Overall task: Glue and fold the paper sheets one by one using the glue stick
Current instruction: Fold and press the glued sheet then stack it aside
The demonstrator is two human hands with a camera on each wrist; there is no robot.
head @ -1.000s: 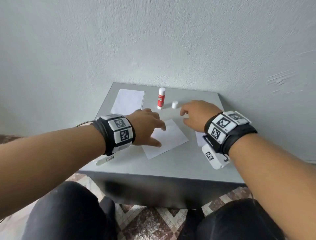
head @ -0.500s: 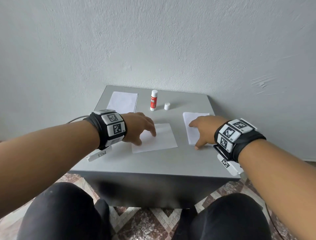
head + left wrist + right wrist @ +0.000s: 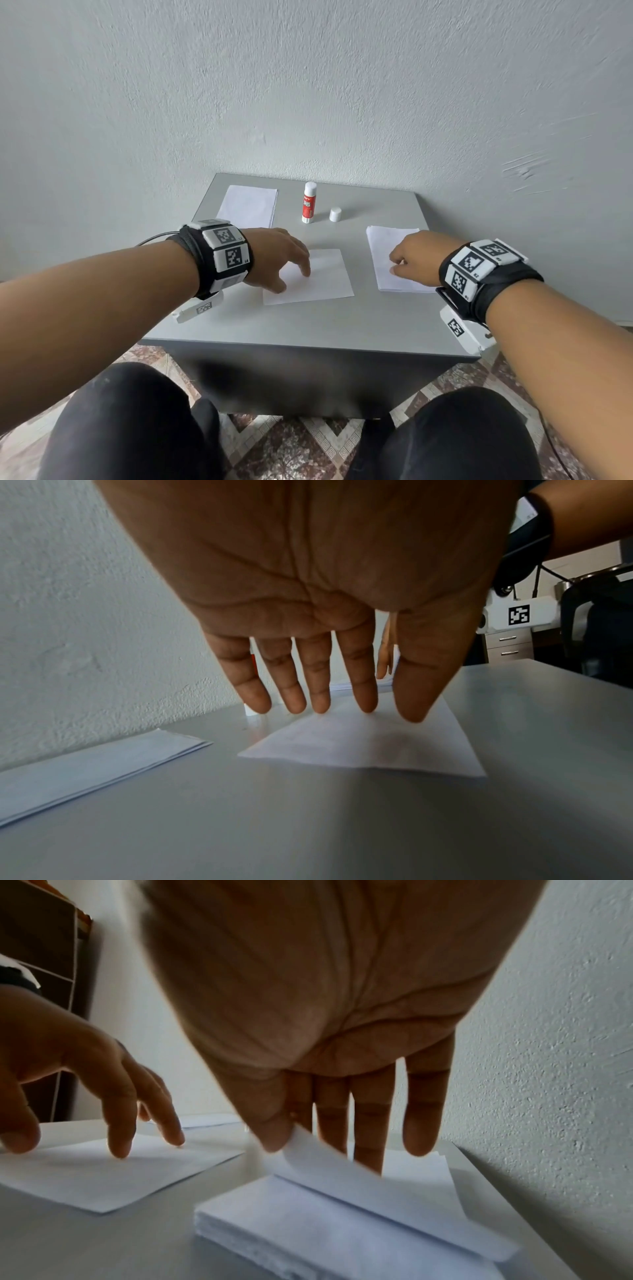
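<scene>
Right hand [image 3: 329, 1020] moved off cap area onto paper stack [image 3: 342, 1231]; thumb and fingers now pinch top sheet [image 3: 342, 1172], corner lifted. Left hand [image 3: 318, 588] fingers straight, spread, pressing folded sheet [image 3: 369, 748] beneath fingertips. Next sheet being drawn.

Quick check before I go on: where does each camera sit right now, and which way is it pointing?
Head: on the head, looking forward and down at the grey table; both forearms, both hands, knees show.
Left wrist: under the left hand, looking along its fingers, which touch the single sheet.
Right wrist: under the right hand, whose thumb lifts the top sheet off the paper stack.
Shared: right wrist also shows the left hand on the single sheet.
</scene>
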